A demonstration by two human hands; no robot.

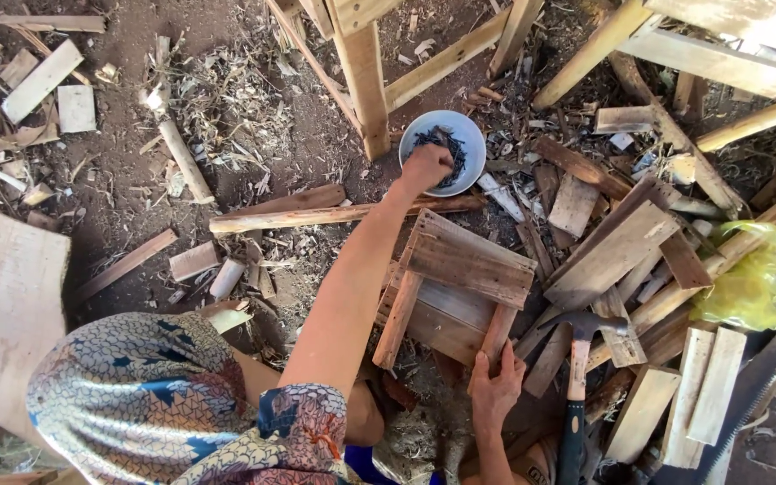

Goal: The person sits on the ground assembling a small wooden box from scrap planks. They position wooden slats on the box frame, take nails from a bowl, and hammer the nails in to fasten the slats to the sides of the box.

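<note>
Left hand in nail bowl – right hand steadying wooden frame

Left hand (427,166) reaches into the white bowl (473,135) of dark nails (449,148) on the dirt, fingers closed; whether they pinch a nail cannot be told. Right hand (494,386) grasps the near slat of the wooden frame (460,283) – a hammer (578,377) lies just beside it

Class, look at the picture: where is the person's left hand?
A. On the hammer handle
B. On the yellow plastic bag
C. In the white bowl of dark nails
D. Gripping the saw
C: the left hand reaches into the white bowl holding dark nails, while the right hand steadies the small wooden frame.
</note>
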